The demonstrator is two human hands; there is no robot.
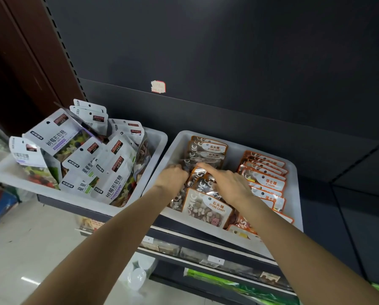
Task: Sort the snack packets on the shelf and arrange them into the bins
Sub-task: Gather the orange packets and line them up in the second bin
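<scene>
Two white bins sit side by side on a dark shelf. The right bin (pixel 294 194) holds a left row of brown stone candy packets (pixel 208 208) and a right row of orange sugar packets (pixel 265 179). Both my hands are inside this bin, at the middle of the brown row. My left hand (pixel 173 176) has its fingers curled around the edge of a brown packet (pixel 189 162). My right hand (pixel 226 180) lies on top of the brown packets with its index finger stretched toward the left hand. The left bin (pixel 160 137) is heaped with white-and-purple gummy packets (pixel 85 159).
A dark back panel rises behind the bins with a small price sticker (pixel 158 86) on it. Lower shelves (pixel 217 258) below hold more goods and price tags. A brown pillar (pixel 19 62) stands at left, with pale floor tiles (pixel 30 249) beneath.
</scene>
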